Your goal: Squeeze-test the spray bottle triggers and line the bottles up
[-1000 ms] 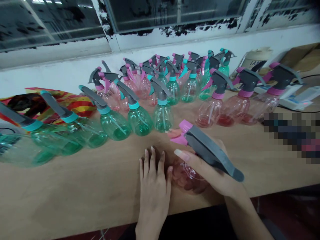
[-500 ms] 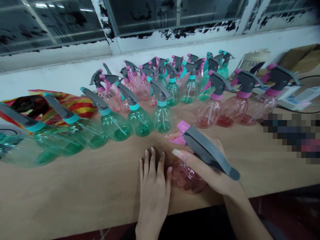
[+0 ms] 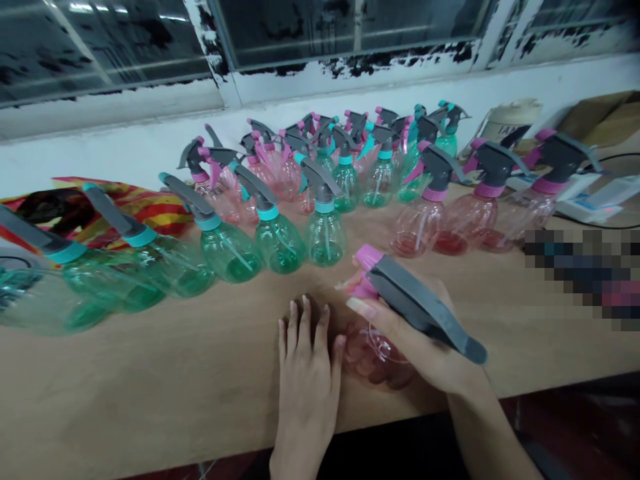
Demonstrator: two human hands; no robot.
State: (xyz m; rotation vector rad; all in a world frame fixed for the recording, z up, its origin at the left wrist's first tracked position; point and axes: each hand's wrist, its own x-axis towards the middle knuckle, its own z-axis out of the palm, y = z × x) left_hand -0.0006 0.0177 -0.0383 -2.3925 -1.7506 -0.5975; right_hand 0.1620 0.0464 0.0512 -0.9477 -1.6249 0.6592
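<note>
Close to the table's front edge is a clear pink spray bottle (image 3: pixel 377 357) with a grey and pink spray head. My right hand (image 3: pixel 425 343) is wrapped round its neck below the head, with fingers at the pink trigger, which looks pulled in. Part of the neck and collar is hidden by that hand. To the left of the bottle, my left hand (image 3: pixel 309 373) lies flat on the tabletop with its fingers spread. Its thumb is beside the bottle's base; whether they touch I cannot tell.
A row of green spray bottles (image 3: pixel 233 253) stands ahead and left. Pink spray bottles (image 3: pixel 417 230) stand to the right, with several more behind. A colourful plastic bag (image 3: pixel 160 207), a white tub (image 3: pixel 513 123), cardboard (image 3: pixel 607 120) and a white device (image 3: pixel 595 197) lie along the wall side.
The pink trigger under my right fingers has moved in toward the spray head. My left hand stays in place, and the bottle has barely shifted.
</note>
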